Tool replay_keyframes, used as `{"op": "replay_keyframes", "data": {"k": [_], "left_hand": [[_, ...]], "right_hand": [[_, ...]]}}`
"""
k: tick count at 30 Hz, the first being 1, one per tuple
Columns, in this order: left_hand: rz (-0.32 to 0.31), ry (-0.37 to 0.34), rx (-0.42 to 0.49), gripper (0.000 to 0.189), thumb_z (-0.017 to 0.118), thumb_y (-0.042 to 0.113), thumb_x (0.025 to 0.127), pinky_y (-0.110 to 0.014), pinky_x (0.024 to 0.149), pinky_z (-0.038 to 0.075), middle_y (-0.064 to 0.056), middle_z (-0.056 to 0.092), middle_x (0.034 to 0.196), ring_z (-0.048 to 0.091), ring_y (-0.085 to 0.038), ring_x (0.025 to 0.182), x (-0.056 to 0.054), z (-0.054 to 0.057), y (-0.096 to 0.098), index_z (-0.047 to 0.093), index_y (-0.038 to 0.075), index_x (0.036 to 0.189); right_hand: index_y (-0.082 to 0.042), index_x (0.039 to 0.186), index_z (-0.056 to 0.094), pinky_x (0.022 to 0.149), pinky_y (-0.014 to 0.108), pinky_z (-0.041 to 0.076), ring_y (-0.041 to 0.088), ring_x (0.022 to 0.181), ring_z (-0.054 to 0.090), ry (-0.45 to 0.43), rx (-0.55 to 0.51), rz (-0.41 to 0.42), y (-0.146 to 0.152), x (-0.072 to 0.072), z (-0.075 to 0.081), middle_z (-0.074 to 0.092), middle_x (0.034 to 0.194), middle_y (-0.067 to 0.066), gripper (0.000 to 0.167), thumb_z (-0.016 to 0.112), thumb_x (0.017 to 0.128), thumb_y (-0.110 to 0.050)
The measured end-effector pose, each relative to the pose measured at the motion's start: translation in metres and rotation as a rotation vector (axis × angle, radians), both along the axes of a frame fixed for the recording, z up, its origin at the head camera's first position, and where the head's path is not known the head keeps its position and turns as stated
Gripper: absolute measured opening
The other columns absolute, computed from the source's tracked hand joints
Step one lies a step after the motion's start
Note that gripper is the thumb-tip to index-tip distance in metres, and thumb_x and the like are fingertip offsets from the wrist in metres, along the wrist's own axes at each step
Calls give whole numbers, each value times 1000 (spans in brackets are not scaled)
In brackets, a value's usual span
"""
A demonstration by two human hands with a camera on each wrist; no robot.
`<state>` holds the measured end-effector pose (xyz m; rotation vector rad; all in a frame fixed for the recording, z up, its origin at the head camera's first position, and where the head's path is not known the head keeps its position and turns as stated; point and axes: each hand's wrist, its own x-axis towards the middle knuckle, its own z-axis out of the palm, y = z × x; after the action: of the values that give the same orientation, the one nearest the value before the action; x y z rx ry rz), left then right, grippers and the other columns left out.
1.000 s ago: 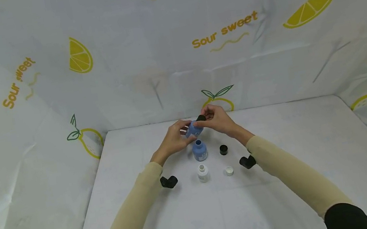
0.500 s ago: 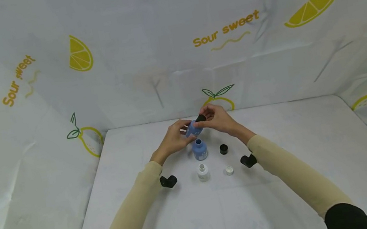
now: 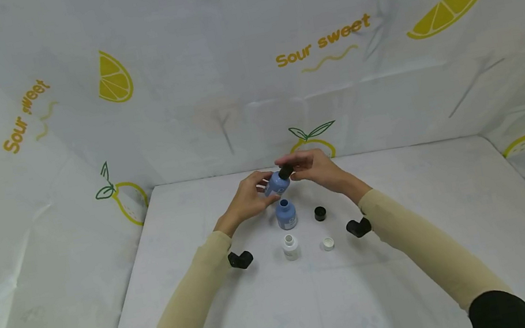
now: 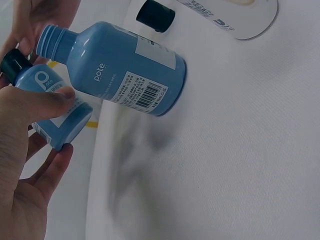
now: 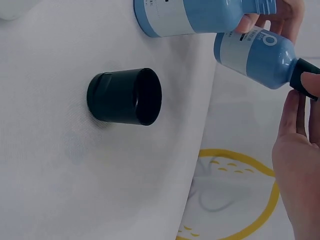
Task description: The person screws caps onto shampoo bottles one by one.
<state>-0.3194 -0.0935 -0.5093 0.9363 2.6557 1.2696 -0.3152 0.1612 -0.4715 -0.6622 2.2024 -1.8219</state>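
My left hand [image 3: 247, 197] holds a small blue bottle [image 3: 277, 185] tilted toward the upper right, near the table's far edge. In the left wrist view the thumb lies across its label. My right hand [image 3: 321, 170] pinches the dark screw cap [image 5: 297, 76] at that bottle's neck between thumb and fingers. Just nearer to me stands a larger blue bottle [image 3: 286, 216], upright and uncapped, its threaded neck bare in the left wrist view. A loose dark cap [image 3: 320, 213] lies to the right of it, its hollow end showing in the right wrist view [image 5: 125, 96].
An uncapped white bottle [image 3: 290, 249] stands nearer to me, with a white cap [image 3: 328, 244] to its right. Black wrist-camera mounts [image 3: 241, 260] hang under both forearms. Behind the white table [image 3: 288, 312] rises a lemon-printed sheet [image 3: 169, 116].
My right hand has shifted slightly right, and its fingers have changed their hold, now reaching over the cap. My left hand and its bottle have stayed in place.
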Motion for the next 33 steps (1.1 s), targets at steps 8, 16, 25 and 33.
{"op": "replay_keyframes", "data": {"k": [8, 16, 25, 33], "left_hand": [[1, -1, 2, 58, 87, 9, 92, -41, 104, 66, -21, 68, 137, 72, -36, 122, 0, 0, 0, 63, -3, 144], [5, 0, -12, 59, 87, 9, 92, -40, 104, 66, -20, 68, 138, 72, -35, 123, 1, 0, 1, 62, -3, 145], [6, -3, -18, 58, 87, 10, 93, -40, 104, 66, -21, 68, 137, 72, -35, 123, -1, 1, 2, 62, -3, 144], [2, -4, -16, 58, 87, 10, 93, -40, 104, 66, -21, 68, 137, 72, -35, 122, -1, 2, 3, 62, -3, 144]], "right_hand": [[3, 139, 69, 99, 17, 62, 18, 122, 73, -51, 9, -42, 0, 1, -1, 66, 143, 29, 41, 72, 98, 7], [4, 140, 67, 98, 15, 62, 34, 129, 70, -44, 42, -66, 1, 0, -2, 67, 142, 26, 44, 78, 97, 0], [3, 135, 68, 90, 14, 61, 22, 110, 70, -54, 75, -121, -2, 0, -4, 70, 130, 21, 45, 84, 95, -10], [-1, 124, 68, 82, 14, 59, 17, 96, 67, -45, 114, -185, -7, 1, -5, 69, 113, 10, 39, 87, 94, -16]]}}
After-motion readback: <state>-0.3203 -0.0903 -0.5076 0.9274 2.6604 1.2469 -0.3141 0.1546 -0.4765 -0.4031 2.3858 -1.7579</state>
